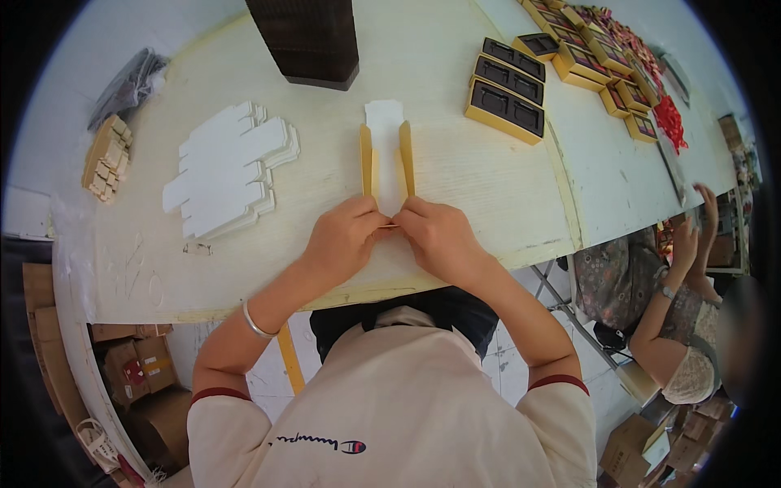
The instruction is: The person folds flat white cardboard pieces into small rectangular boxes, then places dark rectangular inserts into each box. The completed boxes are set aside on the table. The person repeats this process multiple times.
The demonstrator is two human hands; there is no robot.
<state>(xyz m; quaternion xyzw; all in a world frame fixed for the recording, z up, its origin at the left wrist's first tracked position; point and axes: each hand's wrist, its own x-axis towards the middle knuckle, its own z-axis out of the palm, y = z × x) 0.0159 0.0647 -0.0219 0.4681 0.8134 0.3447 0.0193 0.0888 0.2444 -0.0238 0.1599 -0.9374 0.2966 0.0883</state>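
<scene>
Both hands sit at the near edge of the tabletop (488,187), left hand (342,240) and right hand (439,236) about equally close, fingers pinched narrow on the near end of a half-folded box blank (386,150). It's white with two yellow flaps standing up, long axis running straight away from the person. Further left lies a stack of flat white blanks (232,167); further right, yellow trays (508,85).

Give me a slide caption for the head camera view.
Both hands fold a flat yellow-and-white box blank on a white table.
</scene>
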